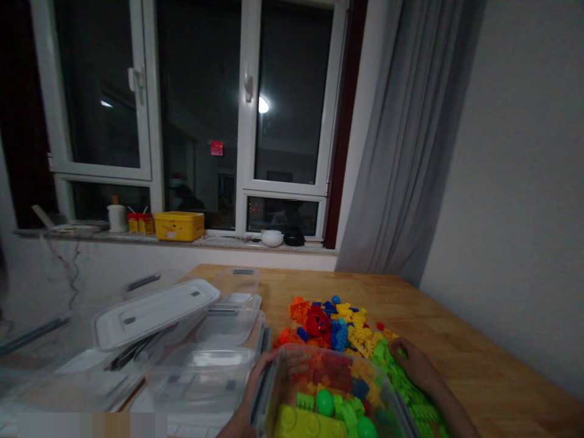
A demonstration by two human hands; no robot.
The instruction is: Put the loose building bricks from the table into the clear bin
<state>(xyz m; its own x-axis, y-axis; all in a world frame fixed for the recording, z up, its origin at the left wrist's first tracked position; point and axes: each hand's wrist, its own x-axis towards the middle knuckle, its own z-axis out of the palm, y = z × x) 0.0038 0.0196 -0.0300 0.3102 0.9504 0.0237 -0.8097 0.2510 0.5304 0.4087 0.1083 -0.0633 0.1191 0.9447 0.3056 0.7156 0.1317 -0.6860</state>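
My left hand (256, 389) grips the left side of a clear plastic box (387, 380) at the bottom of the view; some of its fingers show through the plastic. Inside the box lie green toy bricks (349, 413), green balls (325, 403) and a large yellow-green brick (310, 423). To the right of the box, my right hand (413, 362) is at a heap of green bricks (415, 398), fingers curled in; whatever they pinch is hidden. Beyond the box are piled yellow bricks (358, 325), blue bricks (338, 334), orange bricks (298, 309) and a red piece (318, 322).
Clear containers (201, 377) and a white-looking lid (157, 313) crowd the left of the wooden table (474, 340). A blue ball (336, 300) rests behind the heap. On the windowsill stand a yellow box (179, 226), a white bowl (272, 238) and a black bowl (294, 237).
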